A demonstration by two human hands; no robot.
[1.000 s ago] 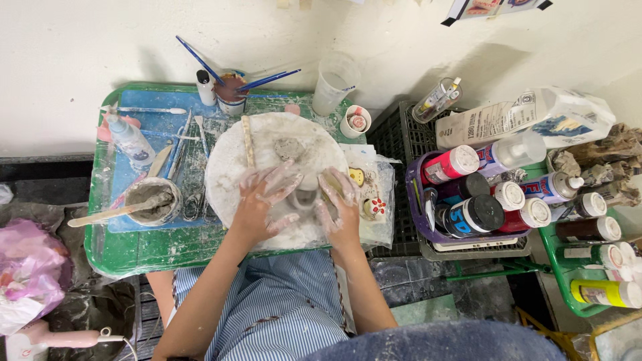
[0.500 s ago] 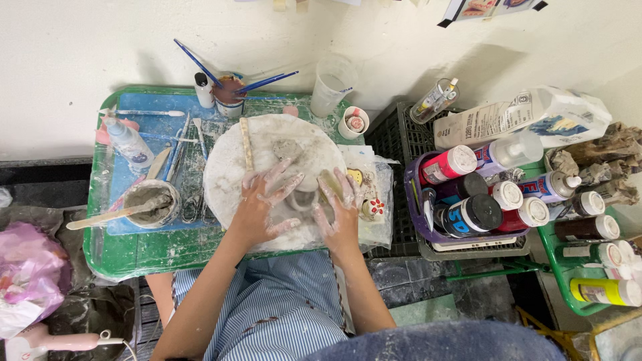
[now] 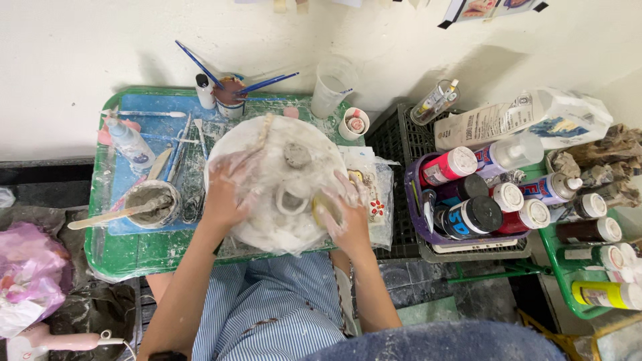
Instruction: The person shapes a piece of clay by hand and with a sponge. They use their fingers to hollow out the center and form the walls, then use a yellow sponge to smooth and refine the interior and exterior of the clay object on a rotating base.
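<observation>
The person sits at a green tray table with both hands on a round white plaster-smeared board. The left hand, coated in pale slip, lies flat on the board's left side with fingers spread, pinching nothing. The right hand curls at the board's lower right edge around a small yellowish sponge, fingers pressed about it. Between the hands lies a small grey clay ring; a grey clay lump sits farther up the board. The step in hand looks like wetting and smoothing the ring while the board is steadied; the next move would likely call for a light touch with the sponge so the thin ring keeps its shape.

A bowl of grey slip with a wooden stick stands left of the board, a jar of blue brushes behind it, paint bottles to the right.

Compared with half a second ago, the hands have drawn apart toward the board's sides, uncovering the ring they were bunched over
</observation>
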